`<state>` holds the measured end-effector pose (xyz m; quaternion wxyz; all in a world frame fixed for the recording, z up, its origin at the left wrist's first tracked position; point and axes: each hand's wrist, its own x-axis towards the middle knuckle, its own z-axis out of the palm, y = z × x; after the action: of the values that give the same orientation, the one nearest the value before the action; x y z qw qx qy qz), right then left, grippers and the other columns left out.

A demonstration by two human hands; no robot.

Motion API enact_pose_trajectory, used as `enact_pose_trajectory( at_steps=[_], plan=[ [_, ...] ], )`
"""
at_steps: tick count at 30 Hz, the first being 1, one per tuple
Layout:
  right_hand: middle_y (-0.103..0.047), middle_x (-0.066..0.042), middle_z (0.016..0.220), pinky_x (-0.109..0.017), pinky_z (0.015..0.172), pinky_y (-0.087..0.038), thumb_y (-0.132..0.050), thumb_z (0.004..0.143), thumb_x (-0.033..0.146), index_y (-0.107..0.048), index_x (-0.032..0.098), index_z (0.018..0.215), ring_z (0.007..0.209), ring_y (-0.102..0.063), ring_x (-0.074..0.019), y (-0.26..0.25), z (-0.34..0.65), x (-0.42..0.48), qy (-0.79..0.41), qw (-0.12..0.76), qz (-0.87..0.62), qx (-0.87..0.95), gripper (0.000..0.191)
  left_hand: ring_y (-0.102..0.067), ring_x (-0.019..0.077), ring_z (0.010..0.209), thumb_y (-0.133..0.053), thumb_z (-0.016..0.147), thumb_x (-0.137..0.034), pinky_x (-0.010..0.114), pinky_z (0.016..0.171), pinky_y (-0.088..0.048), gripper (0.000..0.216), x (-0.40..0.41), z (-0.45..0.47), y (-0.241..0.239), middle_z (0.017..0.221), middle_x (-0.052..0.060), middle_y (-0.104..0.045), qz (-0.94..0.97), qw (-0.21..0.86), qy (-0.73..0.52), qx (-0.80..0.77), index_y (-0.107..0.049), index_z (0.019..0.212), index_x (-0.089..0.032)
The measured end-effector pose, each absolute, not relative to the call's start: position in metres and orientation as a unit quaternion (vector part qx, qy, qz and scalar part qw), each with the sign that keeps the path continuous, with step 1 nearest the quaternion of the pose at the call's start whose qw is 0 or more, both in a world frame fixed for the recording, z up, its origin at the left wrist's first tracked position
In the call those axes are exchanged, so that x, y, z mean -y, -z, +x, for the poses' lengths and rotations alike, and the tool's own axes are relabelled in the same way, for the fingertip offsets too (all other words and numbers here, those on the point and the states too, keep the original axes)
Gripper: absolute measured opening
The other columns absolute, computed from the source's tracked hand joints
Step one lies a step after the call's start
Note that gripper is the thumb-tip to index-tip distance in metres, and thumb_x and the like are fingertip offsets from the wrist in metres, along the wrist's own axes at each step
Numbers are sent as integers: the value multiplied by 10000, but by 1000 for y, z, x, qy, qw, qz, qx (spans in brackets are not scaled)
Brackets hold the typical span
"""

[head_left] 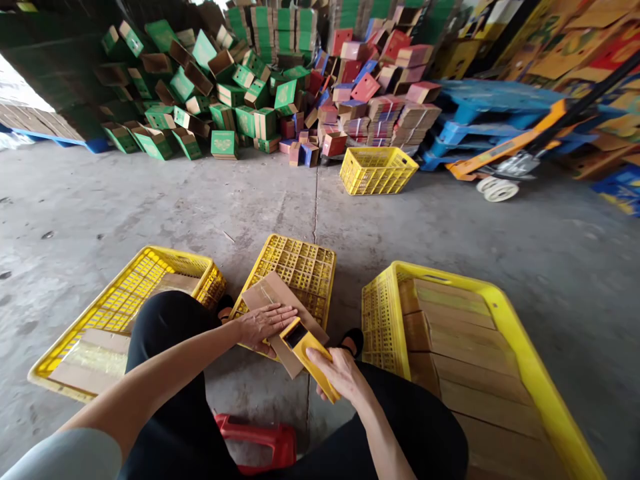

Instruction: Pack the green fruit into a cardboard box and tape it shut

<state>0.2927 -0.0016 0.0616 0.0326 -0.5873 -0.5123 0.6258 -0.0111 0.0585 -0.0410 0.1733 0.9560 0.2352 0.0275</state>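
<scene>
A flat piece of brown cardboard (265, 297) lies at a slant on an upturned yellow crate (300, 251) between my knees. My left hand (263, 325) rests flat on it, fingers stretched out. In my right hand (336, 372) is a boxy yellow hand tool (306, 349) with a dark opening at its front end, its exact kind unclear. That front end is over the cardboard's right part, beside my left fingertips. My right thumb lies along its top; the other right fingers are mostly hidden underneath.
At right, a yellow crate (385, 320) holds a row of cardboard pieces; another crate (125, 287) at left holds a few. Beneath me is a red plastic seat (285, 445). Ahead are a yellow crate (379, 175), piled green boxes (223, 144), blue pallets (480, 100) and an orange pallet jack (510, 143).
</scene>
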Motion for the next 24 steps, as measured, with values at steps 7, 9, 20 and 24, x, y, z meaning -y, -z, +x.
enact_pose_trajectory(
  at_steps=[7,9,20,24],
  plan=[
    [-667,1,590,-227,442,-511,-583,969,711,-573,219,997,501,-699,-194,-48,321,29,-636,67,-611,466,493,-168,348,1665,-556,997,-677,500,1358,-95,1059,-58,-12,40,1800,166,-126,955,183,-39,-231,-35,1751,-146],
    [-658,11,580,-221,438,-516,-600,950,727,-579,218,958,484,-686,-181,-46,323,34,-645,79,-603,462,510,-159,347,1667,-545,1013,-657,494,1358,-85,1020,-60,-13,43,1798,171,-132,956,182,-28,-229,-66,1750,-139],
    [-632,8,560,-223,469,-522,-589,1019,621,-615,183,881,501,-660,-158,-56,295,20,-654,145,-591,450,460,-279,328,1637,-561,1020,-625,443,1339,-189,925,-107,-22,37,1765,187,-271,966,147,-4,-214,-221,1731,-141],
    [-642,-7,540,-223,434,-502,-613,990,659,-637,189,861,479,-658,-170,-48,293,21,-655,135,-597,443,489,-176,400,1654,-657,927,-712,502,1337,-185,1180,-89,-3,38,1775,262,-135,969,138,5,-207,-100,1731,-51]
  ],
)
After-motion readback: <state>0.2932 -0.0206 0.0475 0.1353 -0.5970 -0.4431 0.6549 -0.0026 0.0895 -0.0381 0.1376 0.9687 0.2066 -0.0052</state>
